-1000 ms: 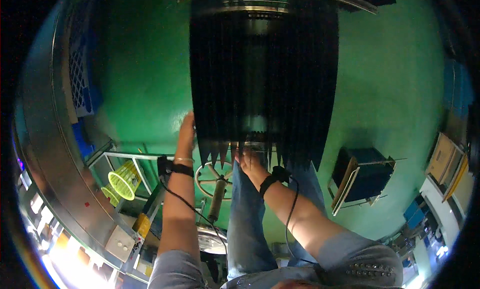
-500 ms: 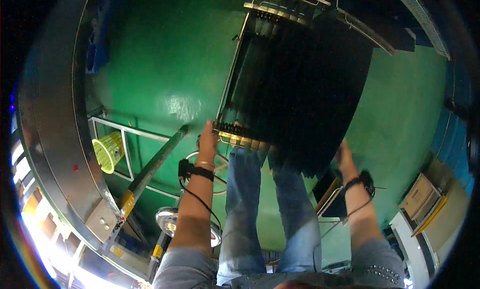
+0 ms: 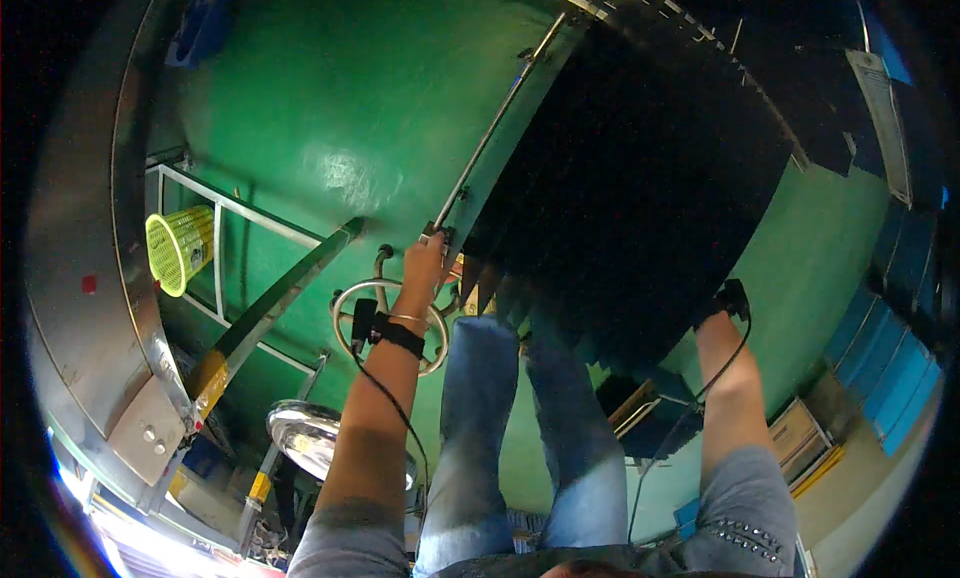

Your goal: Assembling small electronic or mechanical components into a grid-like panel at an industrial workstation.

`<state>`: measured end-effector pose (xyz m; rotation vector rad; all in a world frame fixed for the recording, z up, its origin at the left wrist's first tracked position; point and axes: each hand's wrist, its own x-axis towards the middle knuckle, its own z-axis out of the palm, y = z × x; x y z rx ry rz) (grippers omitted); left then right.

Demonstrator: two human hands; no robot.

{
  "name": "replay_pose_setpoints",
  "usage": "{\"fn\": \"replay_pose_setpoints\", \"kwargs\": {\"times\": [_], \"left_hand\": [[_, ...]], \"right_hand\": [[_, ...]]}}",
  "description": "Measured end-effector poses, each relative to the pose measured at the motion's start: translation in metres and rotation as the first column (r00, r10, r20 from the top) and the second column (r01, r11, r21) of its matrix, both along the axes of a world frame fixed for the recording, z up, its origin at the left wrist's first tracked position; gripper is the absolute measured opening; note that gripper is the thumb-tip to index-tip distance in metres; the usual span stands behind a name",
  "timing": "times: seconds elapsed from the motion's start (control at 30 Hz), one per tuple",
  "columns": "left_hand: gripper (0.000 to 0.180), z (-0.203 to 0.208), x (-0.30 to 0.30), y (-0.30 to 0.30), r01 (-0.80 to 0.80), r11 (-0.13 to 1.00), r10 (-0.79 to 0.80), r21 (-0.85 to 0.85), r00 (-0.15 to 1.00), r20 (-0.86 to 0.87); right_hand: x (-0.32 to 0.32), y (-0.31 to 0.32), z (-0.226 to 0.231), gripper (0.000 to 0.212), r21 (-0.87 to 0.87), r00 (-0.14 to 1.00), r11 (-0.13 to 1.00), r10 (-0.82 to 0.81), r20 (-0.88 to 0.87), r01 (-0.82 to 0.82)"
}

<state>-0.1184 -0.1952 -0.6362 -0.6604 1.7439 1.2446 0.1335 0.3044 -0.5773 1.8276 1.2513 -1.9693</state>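
In front of my legs is a metal rack (image 3: 497,111) carrying a broad block of thin dark sheets (image 3: 640,168). Its bright side rail runs from the near left corner to the far end. My left hand (image 3: 425,263) is closed around the near left end of that rail. On the opposite side, my right hand (image 3: 710,315) reaches to the edge of the dark sheets. Its fingers are lost in the shadow there, so its grip is hidden. Both wrists wear black straps with a small device and a cable.
A metal handwheel (image 3: 340,313) stands just beside my left forearm. Farther left are a yellow-green basket (image 3: 165,263), a striped post (image 3: 290,303) and a long metal machine casing (image 3: 75,238). Dark racks (image 3: 810,88) stand at the far right. Cardboard (image 3: 797,438) is at the lower right.
The rack has turned clockwise, its far end swinging right. My left hand has closed on the rail end. My right hand has moved slightly right and gone into shadow by the sheets.
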Motion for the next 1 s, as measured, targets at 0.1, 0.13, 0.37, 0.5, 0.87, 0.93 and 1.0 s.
{"fn": "replay_pose_setpoints", "kwargs": {"times": [0.1,0.13,0.37,0.5,0.87,0.93,1.0], "left_hand": [[0.033,0.012,-0.007,-0.012,0.251,0.967,-0.254,-0.041,0.944,-0.210],[0.032,0.017,-0.010,-0.018,0.288,0.956,-0.291,-0.047,0.925,-0.245],[0.034,0.067,-0.031,-0.062,-0.092,0.983,0.107,0.158,0.991,-0.085],[0.035,0.072,-0.057,-0.075,-0.059,0.994,0.068,0.091,0.993,-0.093],[0.036,0.044,-0.060,-0.079,0.013,0.992,-0.028,-0.129,0.993,-0.114],[0.036,0.038,-0.057,-0.070,0.004,0.996,-0.012,-0.094,0.996,-0.090],[0.034,0.030,-0.058,-0.061,-0.047,0.999,0.047,-0.010,0.999,-0.023]], "right_hand": [[-0.007,-0.007,-0.004,0.040,0.014,1.000,1.000,-0.001,0.008,0.001],[-0.009,-0.012,-0.005,0.040,0.017,1.000,1.000,-0.001,0.006,0.001],[-0.056,-0.036,-0.025,0.037,0.079,1.000,0.997,0.018,-0.006,-0.017],[-0.081,-0.044,-0.032,0.036,0.108,0.999,0.993,0.038,-0.013,-0.036],[-0.089,-0.044,-0.017,0.032,0.112,0.997,0.991,0.076,0.016,-0.078],[-0.085,-0.044,-0.012,0.031,0.102,0.996,0.991,0.082,0.024,-0.084],[-0.083,-0.044,-0.008,0.031,0.101,0.996,0.991,0.088,0.024,-0.090]]}}
